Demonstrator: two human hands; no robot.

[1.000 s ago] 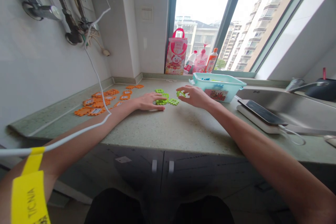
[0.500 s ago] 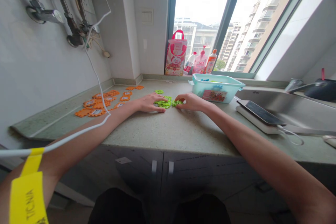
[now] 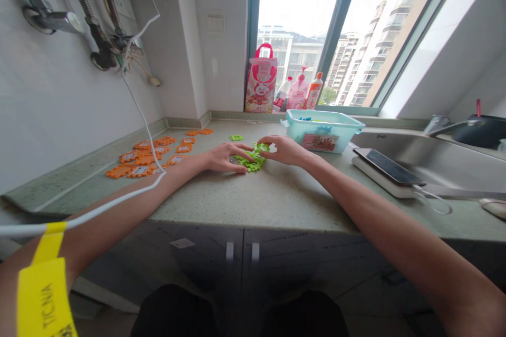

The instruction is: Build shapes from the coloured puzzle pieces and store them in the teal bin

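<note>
Right hand (image 3: pixel 286 150) pinched a notched green piece (image 3: pixel 261 147) that looked like light, stiff plastic, best gripped by its edges, at the far side of a green cluster (image 3: pixel 255 165) between both hands. Left hand (image 3: pixel 222 158) had thumb and fingers parted, reaching onto the cluster's left side on the tabletop (image 3: pixel 221 200). Orange pieces (image 3: pixel 143 159) lay farther left; a pale blue tub (image 3: pixel 344 139) stood beyond the right hand.
</note>
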